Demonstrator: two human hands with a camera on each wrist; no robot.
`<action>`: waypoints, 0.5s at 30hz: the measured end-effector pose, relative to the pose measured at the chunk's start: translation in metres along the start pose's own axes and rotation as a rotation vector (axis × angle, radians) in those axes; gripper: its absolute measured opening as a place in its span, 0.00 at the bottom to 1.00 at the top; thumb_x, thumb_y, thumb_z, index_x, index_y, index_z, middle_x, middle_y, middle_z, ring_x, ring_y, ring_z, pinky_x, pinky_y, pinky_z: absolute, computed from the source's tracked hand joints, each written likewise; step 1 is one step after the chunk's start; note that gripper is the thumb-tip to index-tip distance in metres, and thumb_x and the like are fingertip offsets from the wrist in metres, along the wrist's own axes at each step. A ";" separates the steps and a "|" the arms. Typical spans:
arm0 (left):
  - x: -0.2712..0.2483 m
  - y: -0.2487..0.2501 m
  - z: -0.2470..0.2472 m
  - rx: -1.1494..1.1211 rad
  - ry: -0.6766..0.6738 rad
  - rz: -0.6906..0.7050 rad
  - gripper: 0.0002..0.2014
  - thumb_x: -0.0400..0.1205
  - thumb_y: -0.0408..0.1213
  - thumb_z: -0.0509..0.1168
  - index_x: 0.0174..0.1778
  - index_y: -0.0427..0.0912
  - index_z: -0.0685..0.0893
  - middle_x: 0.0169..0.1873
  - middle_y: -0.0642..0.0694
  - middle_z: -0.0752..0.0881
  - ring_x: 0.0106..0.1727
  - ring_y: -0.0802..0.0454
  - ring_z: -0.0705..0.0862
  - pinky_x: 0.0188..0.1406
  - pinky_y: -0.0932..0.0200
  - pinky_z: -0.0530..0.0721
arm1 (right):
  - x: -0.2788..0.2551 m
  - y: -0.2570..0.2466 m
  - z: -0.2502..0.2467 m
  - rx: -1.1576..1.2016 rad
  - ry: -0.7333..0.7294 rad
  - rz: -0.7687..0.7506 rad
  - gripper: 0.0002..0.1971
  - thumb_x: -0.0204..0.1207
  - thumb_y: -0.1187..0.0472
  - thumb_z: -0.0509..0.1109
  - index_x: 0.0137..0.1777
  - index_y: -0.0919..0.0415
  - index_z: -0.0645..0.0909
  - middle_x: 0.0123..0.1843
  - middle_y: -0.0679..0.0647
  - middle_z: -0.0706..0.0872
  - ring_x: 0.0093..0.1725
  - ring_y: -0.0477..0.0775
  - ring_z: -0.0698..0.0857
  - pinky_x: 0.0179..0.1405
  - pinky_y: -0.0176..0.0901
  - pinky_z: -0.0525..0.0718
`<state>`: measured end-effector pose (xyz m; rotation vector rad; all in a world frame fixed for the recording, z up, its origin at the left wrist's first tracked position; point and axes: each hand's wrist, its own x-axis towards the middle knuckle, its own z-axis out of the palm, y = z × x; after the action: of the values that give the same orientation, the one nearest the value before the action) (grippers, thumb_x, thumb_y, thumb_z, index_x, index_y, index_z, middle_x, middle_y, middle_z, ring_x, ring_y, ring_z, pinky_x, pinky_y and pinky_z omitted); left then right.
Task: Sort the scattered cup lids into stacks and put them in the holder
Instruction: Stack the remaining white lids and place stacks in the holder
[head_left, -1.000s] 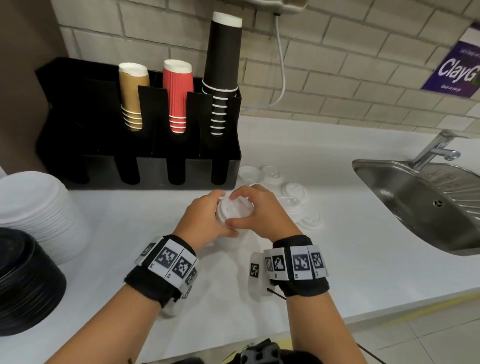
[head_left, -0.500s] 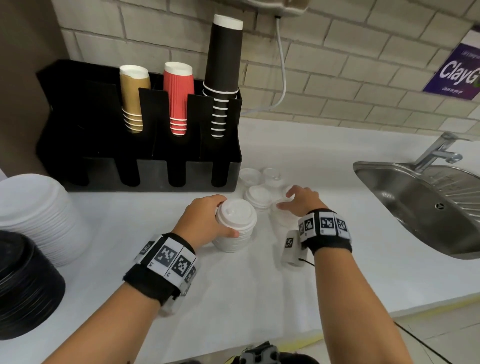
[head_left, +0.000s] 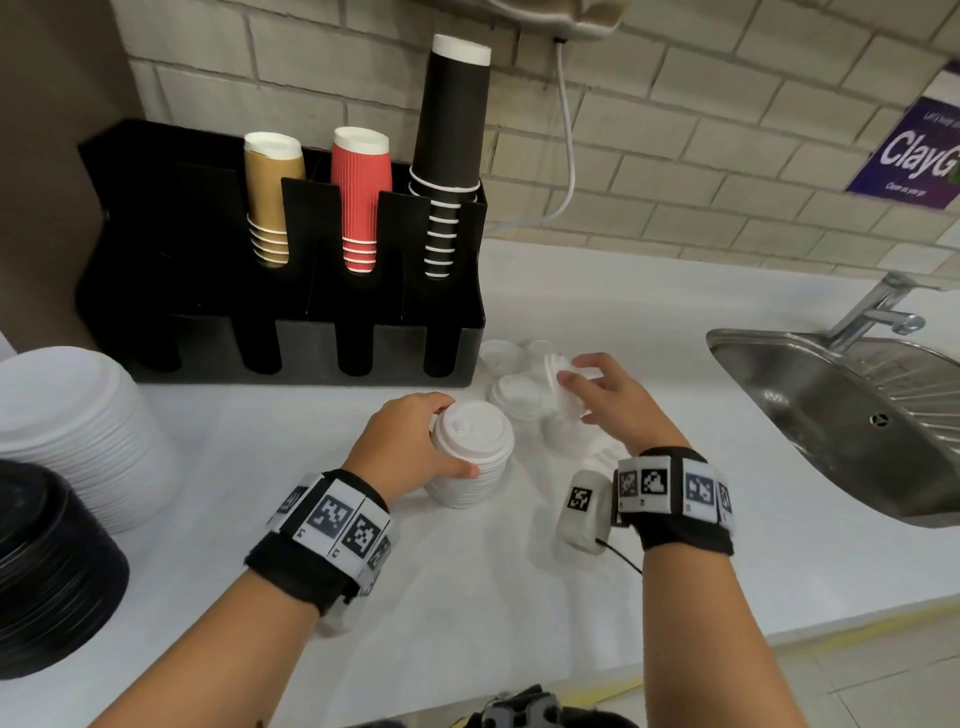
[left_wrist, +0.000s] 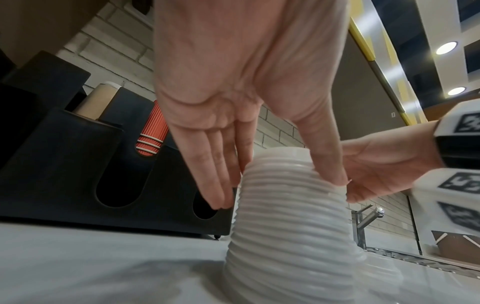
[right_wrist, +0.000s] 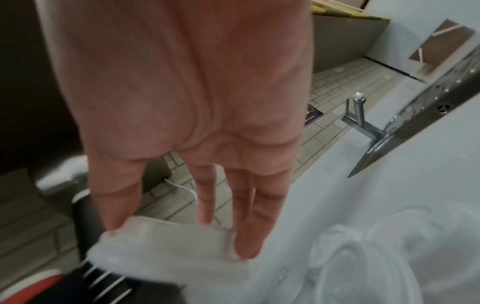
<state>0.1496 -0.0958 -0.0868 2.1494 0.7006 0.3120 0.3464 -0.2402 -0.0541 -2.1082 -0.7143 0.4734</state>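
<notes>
Pinched by its rim in the right hand (head_left: 605, 402), 1 lid (head_left: 558, 375) hangs above the scattered lids (head_left: 514, 397); the left hand (head_left: 410, 447) grips the stack (head_left: 470, 460) on the counter (head_left: 467, 597). Lids appear light, thin, flexible: hold edges gently.

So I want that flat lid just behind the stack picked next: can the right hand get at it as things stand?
Probably not yet: the right hand already holds a lid. The flat lid lies uncovered beside it, behind the stack that the left hand steadies.
</notes>
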 end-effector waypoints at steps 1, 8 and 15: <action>0.000 0.000 0.000 0.023 0.009 0.005 0.34 0.61 0.45 0.85 0.63 0.48 0.83 0.57 0.54 0.82 0.57 0.50 0.83 0.61 0.48 0.82 | -0.008 -0.001 0.005 0.068 -0.008 -0.035 0.17 0.77 0.48 0.72 0.63 0.49 0.77 0.56 0.55 0.85 0.48 0.49 0.86 0.47 0.41 0.86; 0.000 -0.001 0.001 0.083 0.037 0.036 0.34 0.60 0.49 0.84 0.63 0.48 0.83 0.55 0.53 0.81 0.47 0.51 0.83 0.51 0.54 0.82 | -0.041 -0.012 0.040 0.021 -0.082 -0.312 0.23 0.65 0.59 0.83 0.59 0.50 0.83 0.53 0.43 0.87 0.51 0.41 0.84 0.48 0.27 0.81; -0.001 0.002 0.003 0.030 0.037 0.010 0.60 0.61 0.48 0.85 0.84 0.47 0.54 0.59 0.51 0.82 0.54 0.48 0.84 0.58 0.52 0.83 | -0.041 -0.024 0.054 -0.176 -0.109 -0.376 0.26 0.62 0.57 0.84 0.61 0.49 0.82 0.58 0.50 0.84 0.55 0.50 0.82 0.53 0.40 0.82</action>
<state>0.1504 -0.0993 -0.0867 2.1808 0.7200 0.3501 0.2766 -0.2223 -0.0624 -2.0529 -1.2251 0.3280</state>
